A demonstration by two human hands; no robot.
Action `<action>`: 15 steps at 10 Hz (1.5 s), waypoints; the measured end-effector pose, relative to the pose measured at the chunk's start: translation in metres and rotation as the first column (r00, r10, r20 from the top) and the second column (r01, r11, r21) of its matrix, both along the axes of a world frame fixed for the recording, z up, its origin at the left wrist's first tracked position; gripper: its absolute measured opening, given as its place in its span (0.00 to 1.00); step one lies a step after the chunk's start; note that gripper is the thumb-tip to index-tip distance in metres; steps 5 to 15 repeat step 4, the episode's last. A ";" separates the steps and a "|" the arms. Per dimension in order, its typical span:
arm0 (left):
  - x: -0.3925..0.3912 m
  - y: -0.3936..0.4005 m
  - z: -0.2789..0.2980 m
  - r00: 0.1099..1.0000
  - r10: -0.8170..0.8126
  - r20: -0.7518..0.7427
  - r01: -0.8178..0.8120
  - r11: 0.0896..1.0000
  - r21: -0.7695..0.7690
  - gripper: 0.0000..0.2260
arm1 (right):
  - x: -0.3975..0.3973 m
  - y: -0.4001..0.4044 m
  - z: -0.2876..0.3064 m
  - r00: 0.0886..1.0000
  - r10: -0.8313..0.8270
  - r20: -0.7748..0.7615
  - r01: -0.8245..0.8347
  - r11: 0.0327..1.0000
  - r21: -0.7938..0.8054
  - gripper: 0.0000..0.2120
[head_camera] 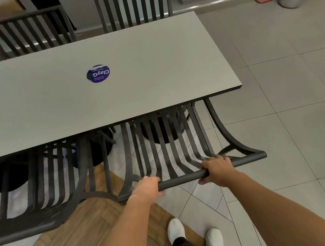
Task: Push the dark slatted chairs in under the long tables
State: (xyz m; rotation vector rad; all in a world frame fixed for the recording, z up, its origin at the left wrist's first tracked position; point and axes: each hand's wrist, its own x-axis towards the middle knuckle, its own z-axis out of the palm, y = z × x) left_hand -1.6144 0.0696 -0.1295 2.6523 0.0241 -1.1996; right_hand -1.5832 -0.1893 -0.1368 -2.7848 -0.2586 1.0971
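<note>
Two hands clasped one dark slatted chair's top rail (182, 178): left hand (147, 188) and right hand (217, 168) curled round it. Beyond the grip, chair (166, 143) slats ran under the long table (48, 102). Left of it stood a second chair (40, 183).

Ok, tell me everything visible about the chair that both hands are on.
The chair is dark, metal-looking, with a curved back of thin vertical slats ending in a round top rail. It stands at the right end of the near side of the grey table, its seat hidden under the tabletop. The left hand and right hand both grip the top rail. Another slatted chair stands beside it on its left.
</note>
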 end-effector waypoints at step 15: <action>0.075 -0.058 0.072 0.977 -0.018 0.214 0.059 0.981 -0.187 0.29 | 0.030 -0.063 0.056 0.893 -0.442 -0.083 0.448 0.857 0.256 0.26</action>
